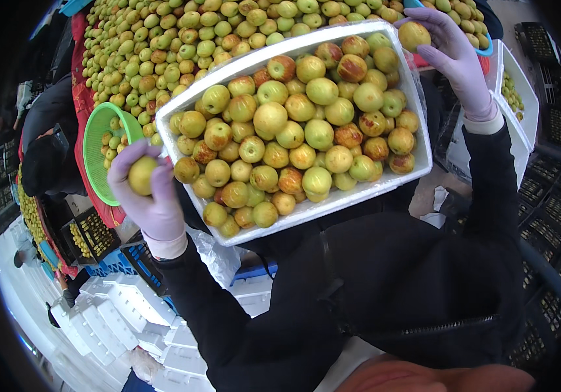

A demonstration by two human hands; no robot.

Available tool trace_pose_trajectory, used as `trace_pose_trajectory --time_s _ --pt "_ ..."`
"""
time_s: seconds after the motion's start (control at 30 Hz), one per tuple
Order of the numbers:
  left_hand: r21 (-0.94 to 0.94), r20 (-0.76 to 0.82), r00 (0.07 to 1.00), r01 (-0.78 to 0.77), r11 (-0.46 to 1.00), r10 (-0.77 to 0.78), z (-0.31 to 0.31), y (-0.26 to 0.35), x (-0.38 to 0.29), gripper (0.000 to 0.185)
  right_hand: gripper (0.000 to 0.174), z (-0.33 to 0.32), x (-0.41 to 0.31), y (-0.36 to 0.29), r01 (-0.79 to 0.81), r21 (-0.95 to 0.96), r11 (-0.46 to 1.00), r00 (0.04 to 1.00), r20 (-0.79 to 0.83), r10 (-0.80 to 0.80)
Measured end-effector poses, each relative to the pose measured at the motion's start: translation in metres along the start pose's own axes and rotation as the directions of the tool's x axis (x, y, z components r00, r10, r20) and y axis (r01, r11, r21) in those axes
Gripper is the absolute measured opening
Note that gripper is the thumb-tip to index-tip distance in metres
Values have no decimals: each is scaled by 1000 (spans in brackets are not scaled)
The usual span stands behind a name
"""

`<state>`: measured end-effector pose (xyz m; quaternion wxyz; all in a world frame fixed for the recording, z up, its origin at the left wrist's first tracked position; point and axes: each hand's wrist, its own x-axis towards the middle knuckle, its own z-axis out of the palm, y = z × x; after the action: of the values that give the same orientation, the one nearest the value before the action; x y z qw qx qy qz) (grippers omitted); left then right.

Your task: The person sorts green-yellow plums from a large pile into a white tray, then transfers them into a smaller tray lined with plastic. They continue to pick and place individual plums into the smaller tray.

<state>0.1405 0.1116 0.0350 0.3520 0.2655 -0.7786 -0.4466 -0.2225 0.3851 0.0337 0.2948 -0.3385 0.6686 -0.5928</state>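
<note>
A white foam box (pixel 420 179) filled with green and reddish-brown jujubes (pixel 290 132) tilts in front of my body, near the heap. My left hand (pixel 150 196), in a pale purple glove, grips a yellow-green jujube (pixel 142 175) at the box's left side. Beyond the box's upper right corner, my gloved right hand (pixel 449 56) holds another yellowish jujube (pixel 414 36) between thumb and fingers. Both held fruits are outside the box. Behind the box spreads a large heap of loose jujubes (pixel 163 54) on a red cloth (pixel 78 93).
A green plastic basket (pixel 96 161) with some jujubes leans left of the box. At upper right sits a blue basin (pixel 487 48) of fruit. White foam boxes (pixel 114 313) are stacked at lower left. Black crates (pixel 550 215) of fruit line the right. A bent-over person (pixel 52 137) is at left.
</note>
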Motion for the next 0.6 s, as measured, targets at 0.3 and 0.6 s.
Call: trace_pose_trajectory --time_s 0.3,0.6 --pt "234 758 605 -602 763 245 94 72 -15 48 48 2 -59 7 342 -296 892 935 202 -292" --pt "407 699 708 -504 762 96 78 50 -50 58 26 80 -89 -2 832 -277 480 517 702 -490"
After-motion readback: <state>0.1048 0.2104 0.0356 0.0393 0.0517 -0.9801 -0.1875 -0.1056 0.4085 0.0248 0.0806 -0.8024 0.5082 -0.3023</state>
